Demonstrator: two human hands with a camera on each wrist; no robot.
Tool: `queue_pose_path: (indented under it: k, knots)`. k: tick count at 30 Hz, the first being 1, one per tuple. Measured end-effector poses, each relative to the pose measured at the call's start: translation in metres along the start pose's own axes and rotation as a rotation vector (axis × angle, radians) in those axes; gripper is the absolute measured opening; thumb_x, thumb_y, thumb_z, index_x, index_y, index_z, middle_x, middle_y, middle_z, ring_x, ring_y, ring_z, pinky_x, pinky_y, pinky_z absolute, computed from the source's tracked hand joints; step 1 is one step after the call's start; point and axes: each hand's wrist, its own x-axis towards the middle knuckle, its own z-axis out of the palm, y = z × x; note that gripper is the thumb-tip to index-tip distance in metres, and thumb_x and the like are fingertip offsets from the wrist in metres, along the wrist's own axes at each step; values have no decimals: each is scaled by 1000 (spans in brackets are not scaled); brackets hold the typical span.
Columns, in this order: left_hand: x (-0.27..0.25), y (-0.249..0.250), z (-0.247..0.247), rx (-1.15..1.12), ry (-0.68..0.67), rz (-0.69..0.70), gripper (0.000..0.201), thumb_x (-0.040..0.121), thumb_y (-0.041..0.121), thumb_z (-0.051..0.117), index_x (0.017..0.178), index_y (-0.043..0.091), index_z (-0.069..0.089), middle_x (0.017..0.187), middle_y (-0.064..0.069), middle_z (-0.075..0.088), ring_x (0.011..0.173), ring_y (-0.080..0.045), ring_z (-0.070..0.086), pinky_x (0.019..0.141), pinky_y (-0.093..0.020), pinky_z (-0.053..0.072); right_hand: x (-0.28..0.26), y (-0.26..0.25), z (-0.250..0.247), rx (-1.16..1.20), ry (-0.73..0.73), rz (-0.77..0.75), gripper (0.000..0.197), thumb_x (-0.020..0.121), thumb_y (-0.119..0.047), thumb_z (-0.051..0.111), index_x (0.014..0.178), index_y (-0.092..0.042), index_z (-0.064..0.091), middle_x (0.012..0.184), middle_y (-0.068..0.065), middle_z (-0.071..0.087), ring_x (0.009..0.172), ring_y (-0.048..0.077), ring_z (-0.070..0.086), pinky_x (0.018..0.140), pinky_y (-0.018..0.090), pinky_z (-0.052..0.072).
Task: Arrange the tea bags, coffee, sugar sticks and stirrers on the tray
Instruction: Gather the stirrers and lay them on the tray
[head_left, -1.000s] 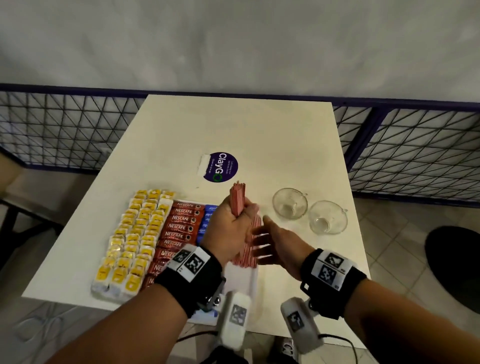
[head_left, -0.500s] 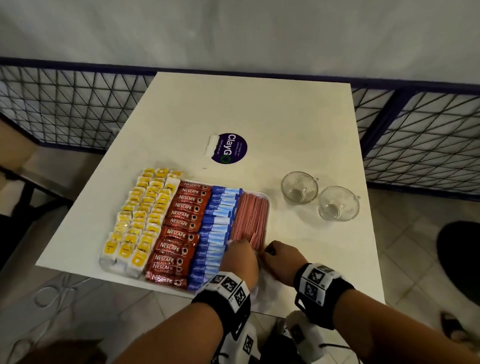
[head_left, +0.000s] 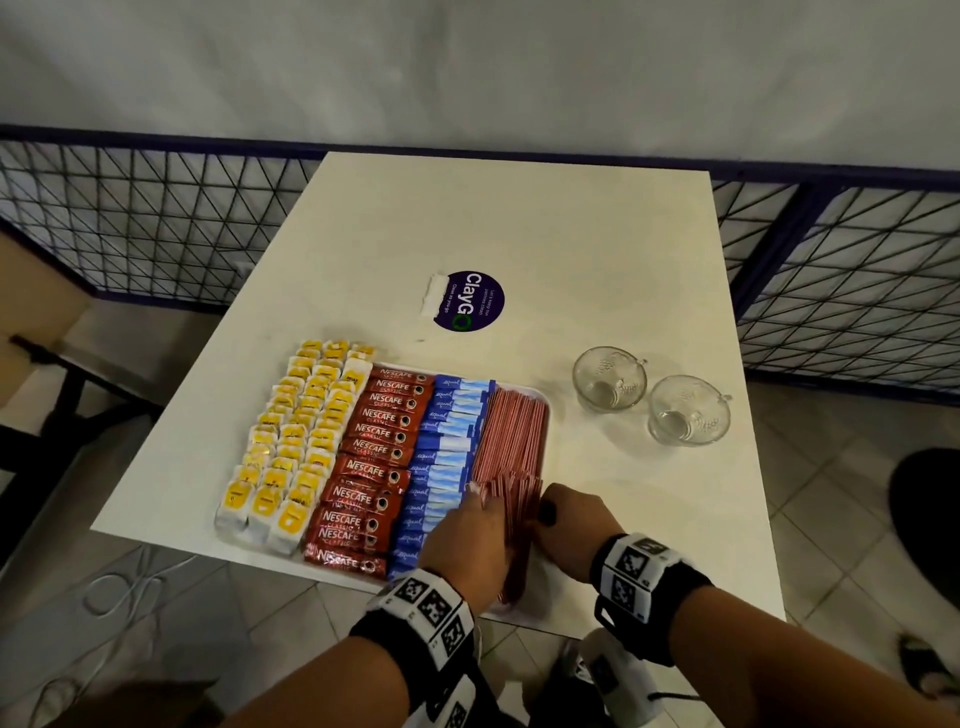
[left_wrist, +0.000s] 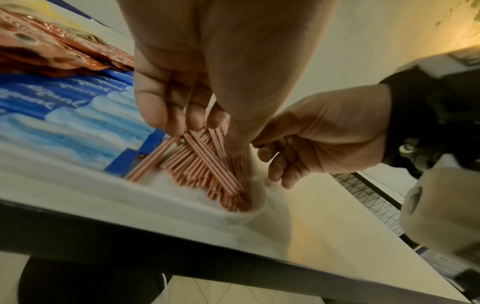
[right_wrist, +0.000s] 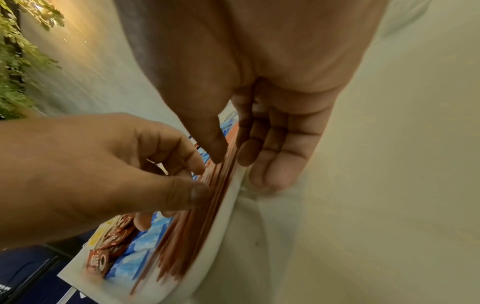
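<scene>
A white tray (head_left: 544, 397) lies at the table's near edge. It holds columns of yellow tea bags (head_left: 296, 441), red Nescafe coffee sachets (head_left: 374, 462), blue sugar sticks (head_left: 447, 447) and red stirrers (head_left: 514, 441). My left hand (head_left: 467, 535) is at the near end of the stirrers (left_wrist: 207, 164), its curled fingers (left_wrist: 155, 111) and thumb pinching them. My right hand (head_left: 571, 525) is at the tray's right rim (right_wrist: 223, 216): its thumb touches the stirrers (right_wrist: 197, 226) and its fingers (right_wrist: 272, 156) lie against the outside of the rim.
Two glass cups (head_left: 610, 379) (head_left: 688, 410) stand right of the tray. A round purple sticker (head_left: 470, 301) lies beyond it on the white table (head_left: 519, 218). A dark mesh fence (head_left: 130, 223) runs behind the table, and the tiled floor lies below.
One second ago my left hand held a bundle of stirrers upright over the tray. The bundle now lies flat in the right column, and both hands have dropped to its near end.
</scene>
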Motion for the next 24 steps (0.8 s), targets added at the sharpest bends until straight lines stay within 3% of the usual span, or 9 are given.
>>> queue_pose_path:
  k: [3, 7, 11, 14, 19, 24]
  knots:
    - [1, -5, -1, -8, 19, -12, 41, 95, 25, 49, 134, 14, 40, 137, -11, 45, 114, -27, 54, 94, -38, 48, -1, -3, 3, -3, 3, -49, 8, 86, -27, 56, 92, -22, 54, 106, 7, 66, 98, 26, 60, 70, 21, 35]
    - [-4, -11, -1, -27, -14, -2, 47, 87, 44, 60, 123, 17, 47, 120, -6, 51, 107, -24, 56, 87, -35, 48, -2, -2, 10, -26, 10, -88, 16, 84, -28, 57, 96, -19, 61, 103, 5, 68, 95, 24, 61, 72, 25, 42]
    - [-3, -16, 1, -21, -33, 18, 40, 85, 33, 61, 119, 15, 48, 123, -6, 47, 106, -26, 57, 86, -39, 51, -5, -3, 12, -70, 9, -143, 22, 84, -26, 54, 102, -20, 66, 105, 4, 68, 97, 24, 60, 78, 27, 43]
    - [-1, -19, 2, -42, -9, 38, 41, 86, 35, 59, 120, 17, 48, 125, -6, 46, 107, -25, 56, 88, -39, 50, -6, -3, 10, -51, 85, -176, 23, 84, -24, 54, 103, -20, 66, 106, 3, 64, 99, 23, 59, 83, 27, 44]
    - [1, -20, 6, -18, 9, 89, 53, 86, 36, 59, 134, 21, 42, 143, -1, 30, 125, -25, 41, 101, -41, 45, -9, -11, 9, -128, 29, -251, 27, 87, -22, 51, 109, -19, 66, 111, 5, 63, 104, 24, 58, 90, 32, 45]
    - [2, -19, 4, -12, 30, 122, 37, 88, 37, 54, 120, 18, 51, 134, -2, 35, 116, -23, 45, 96, -40, 47, -6, -8, 10, -107, 89, -323, 31, 88, -17, 51, 115, -18, 65, 124, -2, 57, 111, 16, 55, 95, 24, 42]
